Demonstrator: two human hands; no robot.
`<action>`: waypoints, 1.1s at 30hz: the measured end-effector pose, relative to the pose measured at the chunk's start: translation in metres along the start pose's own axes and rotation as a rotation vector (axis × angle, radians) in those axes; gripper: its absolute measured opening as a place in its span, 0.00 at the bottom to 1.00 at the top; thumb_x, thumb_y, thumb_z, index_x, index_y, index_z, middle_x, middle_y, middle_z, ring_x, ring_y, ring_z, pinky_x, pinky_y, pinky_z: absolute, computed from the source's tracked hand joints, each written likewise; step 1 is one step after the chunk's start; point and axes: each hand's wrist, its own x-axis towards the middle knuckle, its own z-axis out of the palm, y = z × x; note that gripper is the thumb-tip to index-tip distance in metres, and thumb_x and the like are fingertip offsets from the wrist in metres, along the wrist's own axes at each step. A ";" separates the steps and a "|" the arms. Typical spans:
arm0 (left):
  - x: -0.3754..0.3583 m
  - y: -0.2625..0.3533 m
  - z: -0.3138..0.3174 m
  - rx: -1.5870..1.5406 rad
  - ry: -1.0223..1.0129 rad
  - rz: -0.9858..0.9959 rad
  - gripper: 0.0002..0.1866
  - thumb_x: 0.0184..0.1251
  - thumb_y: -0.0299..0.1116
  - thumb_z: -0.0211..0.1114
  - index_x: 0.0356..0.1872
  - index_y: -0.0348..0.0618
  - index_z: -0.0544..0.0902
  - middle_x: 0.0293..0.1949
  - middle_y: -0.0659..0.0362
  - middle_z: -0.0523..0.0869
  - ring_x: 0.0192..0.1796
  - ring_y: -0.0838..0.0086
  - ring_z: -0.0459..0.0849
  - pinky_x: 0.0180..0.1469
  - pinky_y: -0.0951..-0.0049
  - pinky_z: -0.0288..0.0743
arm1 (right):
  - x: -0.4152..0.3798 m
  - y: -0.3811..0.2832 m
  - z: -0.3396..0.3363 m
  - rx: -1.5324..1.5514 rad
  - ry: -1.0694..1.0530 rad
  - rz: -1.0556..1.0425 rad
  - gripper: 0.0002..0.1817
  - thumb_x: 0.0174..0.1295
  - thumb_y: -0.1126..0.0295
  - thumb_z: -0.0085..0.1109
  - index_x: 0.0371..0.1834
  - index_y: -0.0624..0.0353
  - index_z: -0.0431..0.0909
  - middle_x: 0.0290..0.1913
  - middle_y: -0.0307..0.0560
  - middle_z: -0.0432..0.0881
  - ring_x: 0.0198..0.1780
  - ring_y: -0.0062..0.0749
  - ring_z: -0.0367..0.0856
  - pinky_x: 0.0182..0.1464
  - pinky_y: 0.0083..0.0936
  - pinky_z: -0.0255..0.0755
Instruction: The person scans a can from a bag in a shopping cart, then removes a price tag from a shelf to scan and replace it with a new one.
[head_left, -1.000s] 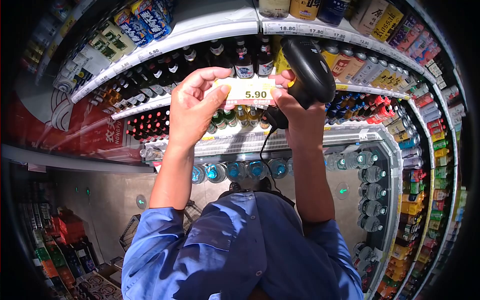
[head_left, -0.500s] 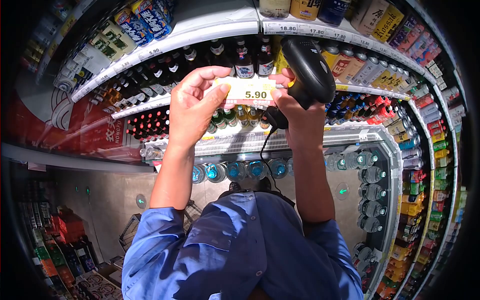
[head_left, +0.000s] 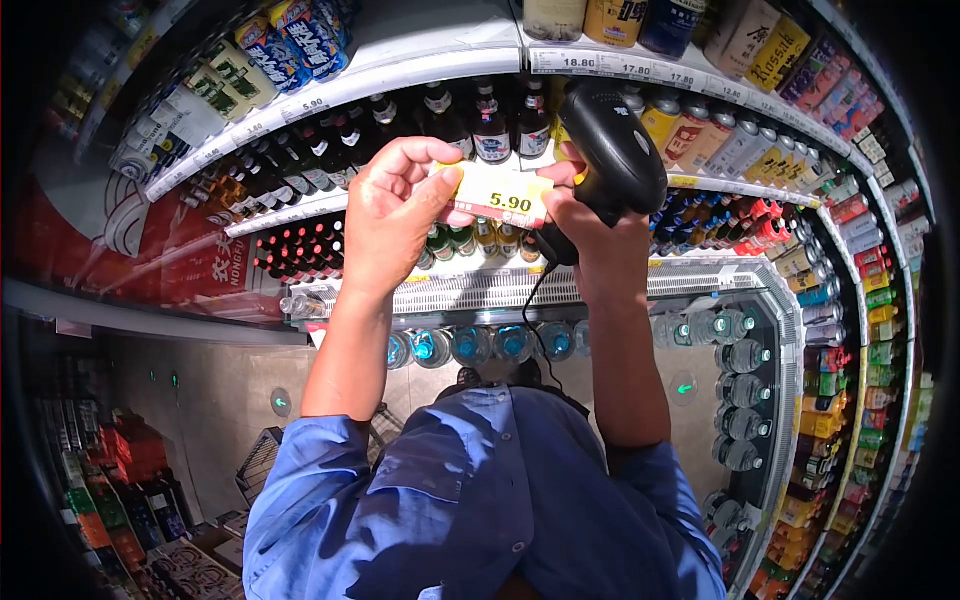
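A yellow and white price tag (head_left: 497, 196) printed 5.90 is held up before the shelves. My left hand (head_left: 397, 215) pinches its left end between thumb and fingers. My right hand (head_left: 600, 235) is closed around a black handheld barcode scanner (head_left: 622, 150), whose head points up and away. The right thumb lies at the tag's right edge, overlapping it in this view. From the scanner's grip a thin black cable (head_left: 528, 305) hangs down toward my body.
Behind the tag, dark beer bottles (head_left: 490, 130) line a shelf, with price strips (head_left: 600, 62) above. Large water bottles (head_left: 470, 345) stand low along the shelf base. Drinks fill the curved shelving (head_left: 828, 370) at right. A wire cart (head_left: 262, 462) is at lower left.
The tag has tilted, its right end dropping lower. The scanner has shifted slightly left and down with my right hand. My left hand keeps its pinch on the tag.
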 end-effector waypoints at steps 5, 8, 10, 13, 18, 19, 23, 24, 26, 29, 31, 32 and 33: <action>-0.001 -0.003 0.002 -0.003 -0.021 0.003 0.09 0.77 0.24 0.62 0.53 0.34 0.80 0.42 0.55 0.88 0.42 0.77 0.89 0.38 0.79 0.87 | -0.001 0.002 -0.010 -0.042 -0.096 0.084 0.09 0.56 0.78 0.68 0.42 0.62 0.86 0.36 0.36 0.87 0.38 0.17 0.84 0.43 0.21 0.79; -0.002 -0.003 0.005 0.007 -0.013 0.000 0.10 0.78 0.25 0.61 0.54 0.34 0.80 0.44 0.54 0.88 0.43 0.76 0.89 0.39 0.78 0.87 | -0.001 0.000 -0.013 -0.047 -0.102 0.145 0.15 0.55 0.78 0.70 0.48 0.63 0.84 0.36 0.38 0.86 0.38 0.18 0.84 0.42 0.19 0.78; -0.002 -0.005 0.005 0.016 -0.023 -0.001 0.11 0.79 0.26 0.60 0.55 0.33 0.80 0.45 0.54 0.88 0.43 0.75 0.89 0.40 0.78 0.88 | -0.002 -0.003 -0.013 -0.020 -0.074 0.205 0.20 0.54 0.78 0.71 0.52 0.64 0.83 0.36 0.38 0.86 0.37 0.18 0.83 0.42 0.19 0.78; -0.003 -0.007 0.006 0.041 -0.023 -0.005 0.11 0.80 0.27 0.59 0.56 0.33 0.80 0.45 0.53 0.88 0.44 0.74 0.89 0.41 0.77 0.88 | 0.000 0.005 -0.023 0.004 -0.143 0.238 0.27 0.52 0.80 0.73 0.59 0.67 0.79 0.35 0.40 0.84 0.34 0.25 0.84 0.41 0.24 0.80; -0.005 -0.010 0.013 -0.049 0.008 -0.015 0.14 0.80 0.28 0.58 0.59 0.31 0.79 0.45 0.51 0.88 0.40 0.73 0.90 0.41 0.76 0.88 | 0.003 0.019 -0.033 0.033 -0.132 0.201 0.26 0.50 0.80 0.74 0.56 0.64 0.81 0.36 0.39 0.84 0.35 0.22 0.84 0.42 0.22 0.79; -0.006 -0.011 0.013 -0.052 0.020 -0.019 0.15 0.80 0.29 0.59 0.59 0.30 0.79 0.44 0.52 0.88 0.39 0.73 0.90 0.40 0.76 0.88 | 0.002 0.019 -0.034 0.042 -0.125 0.213 0.26 0.50 0.79 0.75 0.56 0.64 0.81 0.37 0.39 0.85 0.37 0.21 0.84 0.43 0.21 0.79; -0.011 -0.017 0.008 -0.047 0.012 -0.103 0.15 0.80 0.31 0.59 0.58 0.31 0.80 0.39 0.53 0.89 0.34 0.75 0.90 0.36 0.77 0.86 | 0.002 0.016 -0.038 0.045 -0.124 0.238 0.27 0.50 0.79 0.75 0.56 0.63 0.81 0.40 0.40 0.85 0.40 0.21 0.83 0.46 0.21 0.79; -0.011 -0.018 0.007 -0.041 -0.001 -0.140 0.15 0.80 0.32 0.60 0.58 0.31 0.80 0.38 0.53 0.90 0.33 0.75 0.89 0.34 0.77 0.86 | 0.003 0.020 -0.040 0.034 -0.134 0.228 0.27 0.50 0.80 0.75 0.57 0.63 0.81 0.40 0.40 0.85 0.40 0.21 0.83 0.47 0.21 0.79; -0.012 -0.020 0.009 -0.003 0.029 -0.165 0.14 0.80 0.33 0.60 0.53 0.31 0.83 0.36 0.54 0.90 0.31 0.77 0.88 0.33 0.78 0.84 | 0.004 0.025 -0.043 0.007 -0.151 0.227 0.27 0.50 0.80 0.75 0.57 0.63 0.81 0.41 0.40 0.85 0.42 0.21 0.83 0.48 0.22 0.79; -0.016 -0.022 0.012 0.023 0.067 -0.179 0.15 0.80 0.35 0.61 0.50 0.30 0.84 0.35 0.54 0.90 0.31 0.77 0.88 0.33 0.78 0.84 | 0.003 0.023 -0.046 -0.018 -0.172 0.258 0.27 0.51 0.81 0.75 0.57 0.63 0.80 0.41 0.39 0.85 0.42 0.21 0.83 0.49 0.22 0.78; -0.019 -0.026 0.009 0.077 0.028 -0.156 0.15 0.81 0.36 0.60 0.50 0.30 0.84 0.35 0.54 0.90 0.32 0.77 0.88 0.34 0.77 0.83 | 0.003 0.024 -0.049 0.081 -0.191 0.279 0.26 0.54 0.82 0.73 0.58 0.64 0.78 0.41 0.40 0.85 0.41 0.22 0.83 0.47 0.22 0.79; -0.022 -0.028 0.009 0.081 0.021 -0.158 0.15 0.81 0.36 0.59 0.50 0.30 0.84 0.35 0.54 0.90 0.32 0.77 0.88 0.35 0.77 0.83 | 0.003 0.031 -0.053 0.119 -0.212 0.279 0.26 0.55 0.82 0.72 0.59 0.64 0.78 0.41 0.40 0.85 0.41 0.22 0.83 0.46 0.22 0.79; -0.025 -0.032 0.009 0.080 0.048 -0.170 0.15 0.81 0.35 0.60 0.50 0.30 0.83 0.35 0.55 0.90 0.33 0.77 0.88 0.35 0.78 0.83 | 0.004 0.032 -0.056 0.116 -0.232 0.267 0.24 0.58 0.81 0.70 0.59 0.64 0.77 0.40 0.40 0.84 0.41 0.24 0.84 0.44 0.24 0.79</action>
